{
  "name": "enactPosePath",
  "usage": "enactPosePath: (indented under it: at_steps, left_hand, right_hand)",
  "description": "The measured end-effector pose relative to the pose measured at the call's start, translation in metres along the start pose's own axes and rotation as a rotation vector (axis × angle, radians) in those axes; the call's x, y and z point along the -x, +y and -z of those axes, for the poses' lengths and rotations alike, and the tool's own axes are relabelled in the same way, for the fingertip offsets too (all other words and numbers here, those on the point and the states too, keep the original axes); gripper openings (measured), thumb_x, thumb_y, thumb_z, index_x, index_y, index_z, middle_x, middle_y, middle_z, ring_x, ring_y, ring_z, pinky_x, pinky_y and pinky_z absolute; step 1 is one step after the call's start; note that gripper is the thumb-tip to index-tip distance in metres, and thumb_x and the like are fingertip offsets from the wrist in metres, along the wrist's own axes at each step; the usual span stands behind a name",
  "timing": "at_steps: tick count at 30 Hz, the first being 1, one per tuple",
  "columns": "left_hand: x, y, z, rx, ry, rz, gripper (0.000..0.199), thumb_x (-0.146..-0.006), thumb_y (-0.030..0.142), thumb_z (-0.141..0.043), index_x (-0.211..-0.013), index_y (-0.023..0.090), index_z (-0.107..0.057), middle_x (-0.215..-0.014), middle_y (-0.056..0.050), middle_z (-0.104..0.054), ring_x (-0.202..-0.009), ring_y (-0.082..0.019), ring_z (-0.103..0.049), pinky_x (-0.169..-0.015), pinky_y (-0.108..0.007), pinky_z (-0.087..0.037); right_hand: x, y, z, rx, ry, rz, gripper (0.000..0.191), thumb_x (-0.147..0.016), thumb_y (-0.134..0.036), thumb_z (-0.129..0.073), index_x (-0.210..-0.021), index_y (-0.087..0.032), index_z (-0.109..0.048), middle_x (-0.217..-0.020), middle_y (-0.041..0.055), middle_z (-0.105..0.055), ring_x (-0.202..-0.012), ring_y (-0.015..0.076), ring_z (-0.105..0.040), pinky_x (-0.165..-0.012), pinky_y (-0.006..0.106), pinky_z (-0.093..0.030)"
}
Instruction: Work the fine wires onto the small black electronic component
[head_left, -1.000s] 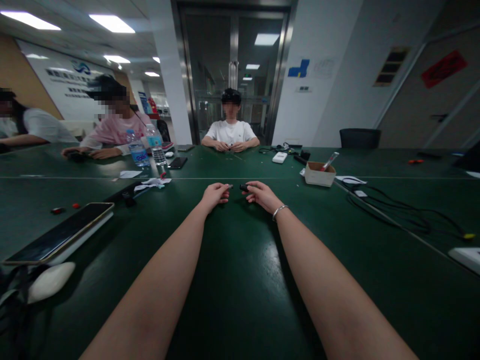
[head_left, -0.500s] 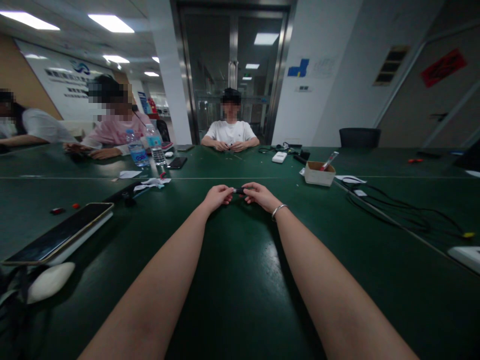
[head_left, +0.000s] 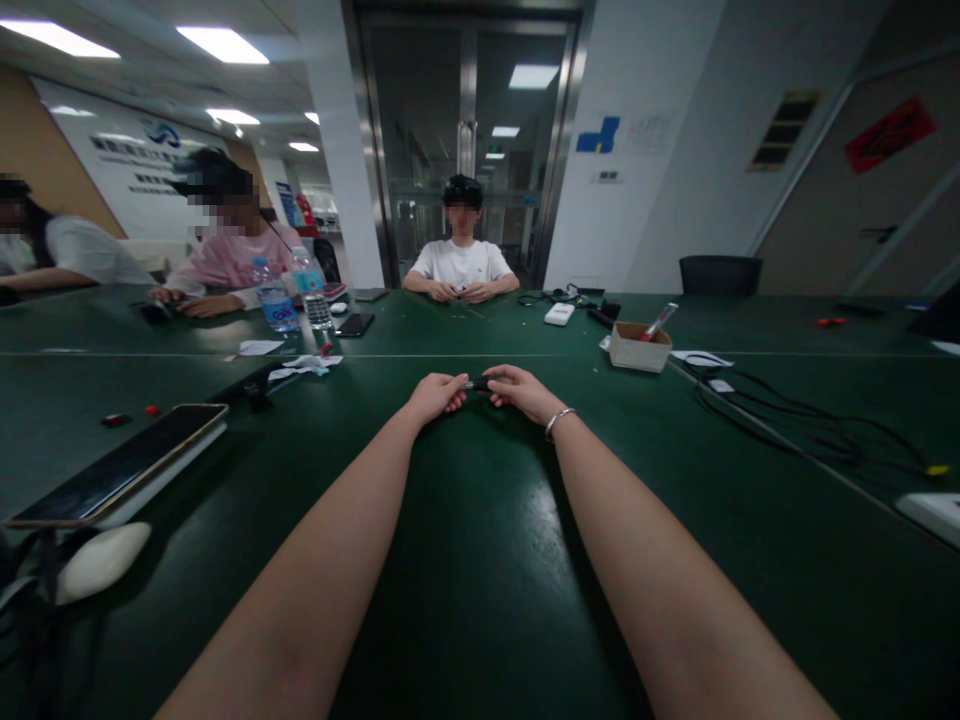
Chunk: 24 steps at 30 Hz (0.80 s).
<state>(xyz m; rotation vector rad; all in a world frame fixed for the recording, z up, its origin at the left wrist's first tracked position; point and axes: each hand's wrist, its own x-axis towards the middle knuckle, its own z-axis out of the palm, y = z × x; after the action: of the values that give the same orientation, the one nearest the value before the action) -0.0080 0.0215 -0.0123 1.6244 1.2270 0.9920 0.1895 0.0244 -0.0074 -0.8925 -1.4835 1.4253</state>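
Note:
Between my two hands, low over the green table (head_left: 480,560), is a small dark object with a light metallic end (head_left: 478,384); its kind is too small to make out. My left hand (head_left: 439,398) pinches the light end between thumb and fingers. The black end sits in the fingertips of my right hand (head_left: 521,394), whose wrist wears a silver bangle (head_left: 559,424). Fingers cover part of the object on both sides.
On the left lie a phone (head_left: 127,460) on a white box, a pale rounded object (head_left: 103,562) and paper scraps (head_left: 306,367). Two water bottles (head_left: 274,295) stand farther back. Right are a small box (head_left: 639,348) and black cables (head_left: 780,420). A person (head_left: 461,262) sits opposite; others sit left.
My hands stay nearly in place, with only a slight shift of the fingers on the small object. At the left, the pink-sleeved person's hand has moved a little.

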Motion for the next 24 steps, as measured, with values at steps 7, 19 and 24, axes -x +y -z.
enactPosePath:
  at_steps: [7, 19, 24]
  left_hand:
    - [0.003, 0.004, -0.002, 0.084, 0.012, 0.000, 0.035, -0.073, 0.046, -0.065, -0.071, 0.012, -0.061, -0.058, -0.001, -0.059, -0.051, -0.008, -0.053, -0.050, -0.021, -0.041]
    - [0.011, 0.012, -0.001, 0.088, 0.000, -0.011, 0.033, -0.066, 0.043, -0.073, -0.073, 0.012, -0.061, -0.066, -0.003, -0.062, -0.058, -0.010, -0.056, -0.055, -0.023, -0.043]
    - [0.011, 0.010, 0.000, 0.075, -0.005, -0.040, 0.033, -0.067, 0.043, -0.072, -0.074, 0.013, -0.061, -0.067, -0.003, -0.062, -0.060, -0.010, -0.056, -0.055, -0.023, -0.043]
  right_hand:
    - [-0.002, 0.003, 0.001, -0.030, 0.009, -0.015, 0.012, -0.085, -0.010, -0.060, -0.097, -0.011, -0.058, -0.070, 0.0051, -0.069, -0.051, 0.0065, -0.059, -0.051, 0.015, -0.051]
    - [-0.005, 0.005, 0.000, 0.032, 0.042, -0.014, 0.013, -0.089, -0.020, -0.057, -0.082, -0.010, -0.060, -0.060, 0.0050, -0.067, -0.046, 0.0063, -0.057, -0.046, 0.014, -0.048]
    - [-0.005, 0.004, 0.000, 0.060, 0.042, -0.031, 0.020, -0.091, -0.023, -0.056, -0.077, -0.009, -0.060, -0.059, 0.0063, -0.067, -0.044, 0.0066, -0.056, -0.043, 0.014, -0.046]
